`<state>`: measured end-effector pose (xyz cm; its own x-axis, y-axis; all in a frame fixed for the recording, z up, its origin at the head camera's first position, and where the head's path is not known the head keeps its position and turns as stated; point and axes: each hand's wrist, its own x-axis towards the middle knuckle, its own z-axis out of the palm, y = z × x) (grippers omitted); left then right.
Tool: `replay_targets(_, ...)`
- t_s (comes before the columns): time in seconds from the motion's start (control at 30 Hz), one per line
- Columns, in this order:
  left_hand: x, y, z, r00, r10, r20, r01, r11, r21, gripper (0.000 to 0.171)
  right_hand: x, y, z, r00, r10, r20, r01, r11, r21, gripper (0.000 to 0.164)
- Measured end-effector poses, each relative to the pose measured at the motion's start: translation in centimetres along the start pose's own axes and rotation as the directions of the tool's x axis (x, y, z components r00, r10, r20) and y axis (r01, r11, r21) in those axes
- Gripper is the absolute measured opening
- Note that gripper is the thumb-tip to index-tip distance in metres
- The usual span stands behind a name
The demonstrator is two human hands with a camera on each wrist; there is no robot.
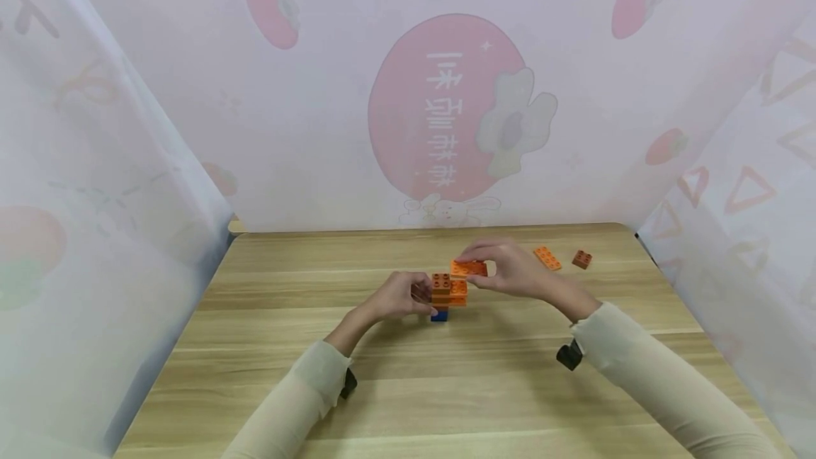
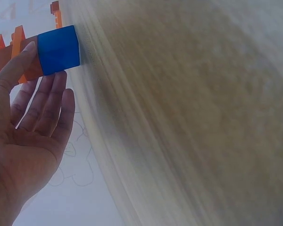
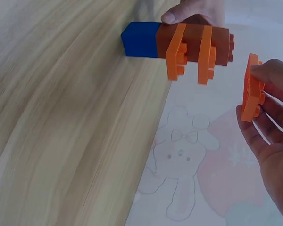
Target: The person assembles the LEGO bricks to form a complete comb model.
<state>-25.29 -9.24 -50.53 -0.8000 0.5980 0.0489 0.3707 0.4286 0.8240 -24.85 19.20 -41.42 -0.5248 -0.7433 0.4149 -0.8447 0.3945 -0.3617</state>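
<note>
A tower of toy building bricks (image 1: 440, 290) stands upright on the table. Its bottom is a blue block (image 2: 60, 49); brown bricks (image 3: 194, 36) rise above, with two thin orange plates (image 3: 206, 55) set between them and jutting out toward the right hand. The left hand (image 1: 401, 295) grips the tower low down, thumb on the near side and fingers behind. Between thumb and fingers, the right hand (image 1: 506, 269) pinches a loose orange plate (image 3: 252, 89) with its studs facing up. That plate is held just above and to the right of the tower, apart from it in the right wrist view.
On the wooden table (image 1: 382, 402), another orange plate (image 1: 547, 258) lies beyond the right hand, with a small brown brick (image 1: 582, 259) to its right. Printed white curtains (image 1: 306, 126) hang behind the table and along both sides.
</note>
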Motion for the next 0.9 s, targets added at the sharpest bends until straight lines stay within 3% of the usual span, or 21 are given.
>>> replay_targets(0.23,0.1,-0.1,0.0,1.000,0.005,-0.001,-0.005,1.000,-0.001,0.029,0.8,-0.4,0.8,1.000,-0.010,0.014,0.010,1.000,-0.001,0.030)
replay_targets(0.53,0.1,-0.2,0.0,1.000,0.000,-0.001,0.000,1.000,-0.006,0.030,1.5,-0.5,1.7,0.997,-0.078,0.000,0.078,0.997,0.004,0.029)
replay_targets(0.9,0.0,0.0,0.0,1.000,0.007,0.002,-0.007,1.000,-0.002,0.030,1.8,-0.5,2.1,0.998,-0.037,0.052,0.036,0.999,0.024,0.029)
